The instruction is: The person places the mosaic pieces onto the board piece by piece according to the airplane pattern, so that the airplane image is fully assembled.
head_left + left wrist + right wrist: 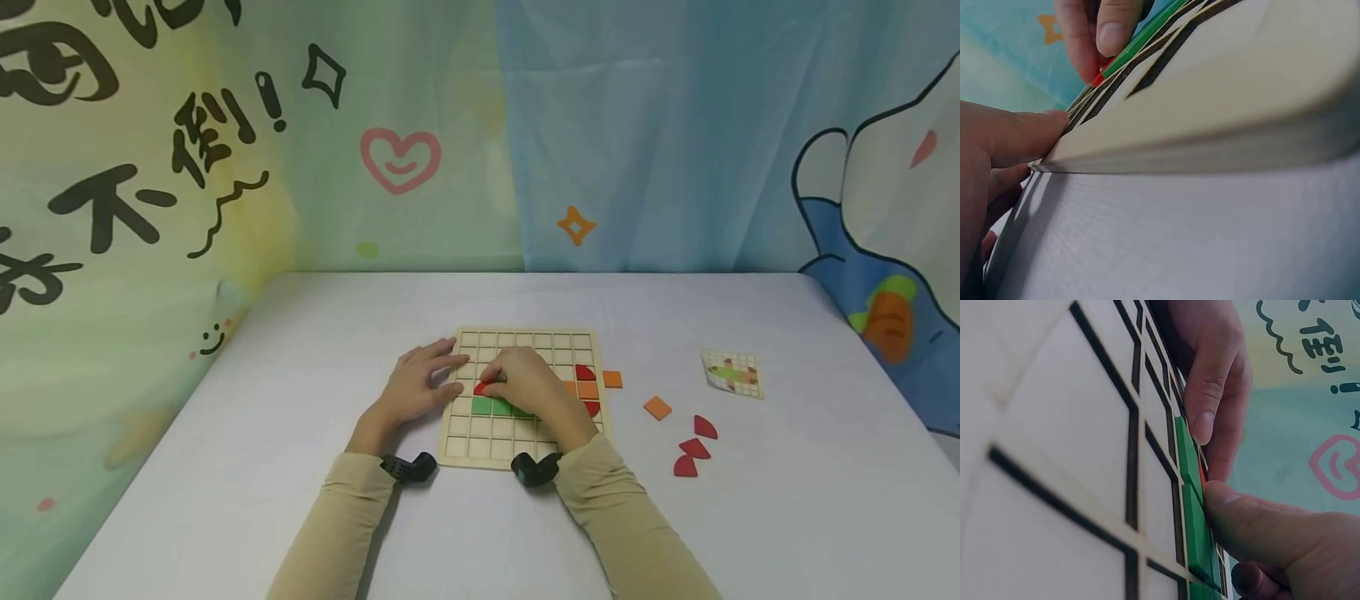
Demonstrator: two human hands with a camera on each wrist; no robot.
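My right hand (534, 385) pinches a red quarter-circle tile (480, 389) between thumb and fingers, on the left part of the wooden grid board (480, 451). In the left wrist view that red tile (1098, 80) shows under the fingertips, beside a green strip of tiles (1141, 42). Green square tiles (482, 406) lie in a row just below, partly covered by my right hand. With fingers spread, my left hand (414, 390) rests on the board's left edge. Red quarter-circle tiles (585, 372) and orange square tiles (588, 390) sit in cells at the board's right.
Right of the board lie two loose orange squares (657, 407) and three red quarter-circle tiles (686, 467). Farther right is a small pattern card (732, 373) with a coloured figure on a grid. A printed curtain (637, 150) hangs behind the white table (810, 517).
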